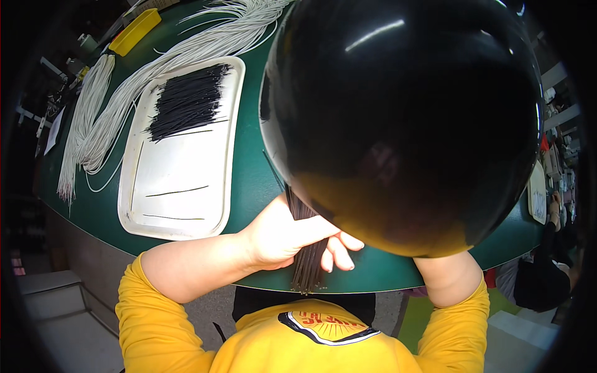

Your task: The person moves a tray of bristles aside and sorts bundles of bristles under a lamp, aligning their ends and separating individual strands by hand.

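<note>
My left hand (pixel 283 233) is closed around a bundle of thin dark wires (pixel 308 264) at the table's near edge. The bundle's lower ends show below the fingers, and its upper part runs behind a large glossy black dome (pixel 404 124). That dome fills most of the right half of the view. Only the forearm of my right arm (pixel 449 276) shows; the hand is hidden behind the dome. To the left, a white tray (pixel 233 149) holds a pile of short black wires (pixel 189 102) and several loose single ones.
Long bundles of white wires (pixel 186 59) lie across the green table (pixel 261 261) beyond and left of the tray. A yellow bin (pixel 135 32) stands at the far left. At the right edge, another person in dark clothing (pixel 544 280) sits near a pale tray (pixel 536 193).
</note>
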### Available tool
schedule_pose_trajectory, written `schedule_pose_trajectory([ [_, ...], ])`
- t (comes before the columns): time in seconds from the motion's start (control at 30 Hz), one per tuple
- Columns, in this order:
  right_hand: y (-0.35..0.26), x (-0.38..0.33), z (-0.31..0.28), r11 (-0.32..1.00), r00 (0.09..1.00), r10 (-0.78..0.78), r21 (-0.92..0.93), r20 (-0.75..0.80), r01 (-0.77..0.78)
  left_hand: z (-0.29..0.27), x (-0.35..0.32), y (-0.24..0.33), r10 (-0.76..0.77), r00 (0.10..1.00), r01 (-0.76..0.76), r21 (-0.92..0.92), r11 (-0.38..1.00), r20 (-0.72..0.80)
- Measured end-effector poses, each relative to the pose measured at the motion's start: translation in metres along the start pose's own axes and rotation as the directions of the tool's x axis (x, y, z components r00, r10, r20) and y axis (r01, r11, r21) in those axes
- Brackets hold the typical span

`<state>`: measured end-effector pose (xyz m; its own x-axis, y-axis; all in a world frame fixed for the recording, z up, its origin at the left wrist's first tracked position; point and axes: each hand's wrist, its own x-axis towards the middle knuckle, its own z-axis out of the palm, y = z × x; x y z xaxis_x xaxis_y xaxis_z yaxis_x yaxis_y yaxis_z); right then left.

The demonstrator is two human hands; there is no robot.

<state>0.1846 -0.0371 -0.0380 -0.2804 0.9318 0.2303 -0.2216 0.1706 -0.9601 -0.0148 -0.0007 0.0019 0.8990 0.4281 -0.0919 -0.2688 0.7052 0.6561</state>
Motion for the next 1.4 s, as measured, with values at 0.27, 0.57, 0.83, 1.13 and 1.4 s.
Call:
schedule_pose_trajectory([
  [0.27,0.0008,0.0003,0.0006,1.0,1.0,0.0,0.001,0.001,0.0,0.005,0.0014,-0.0043,-0.013,0.986,0.011,-0.009,1.0,-0.164],
  [0.57,0.0006,0.0001,0.001,1.0,1.0,0.0,-0.005,0.0,0.0,0.0041,0.0008,0.0013,-0.114,0.978,0.091,-0.135,0.987,-0.175],
  [0.83,0.0009,-0.0004,0.002,1.0,1.0,0.003,-0.006,-0.002,-0.003,0.0055,0.0012,0.0006,-0.111,0.97,0.108,-0.025,0.994,-0.215],
  [1.13,0.0011,-0.0007,0.0022,1.0,1.0,0.0,-0.007,-0.006,0.0,0.0076,0.0009,0.002,-0.055,0.975,0.045,-0.049,0.998,-0.215],
  [1.4,0.0005,0.0,0.0021,1.0,1.0,0.001,-0.013,-0.002,-0.001,0.0015,-0.0005,0.0005,-0.061,0.986,0.052,-0.061,0.997,-0.153],
])
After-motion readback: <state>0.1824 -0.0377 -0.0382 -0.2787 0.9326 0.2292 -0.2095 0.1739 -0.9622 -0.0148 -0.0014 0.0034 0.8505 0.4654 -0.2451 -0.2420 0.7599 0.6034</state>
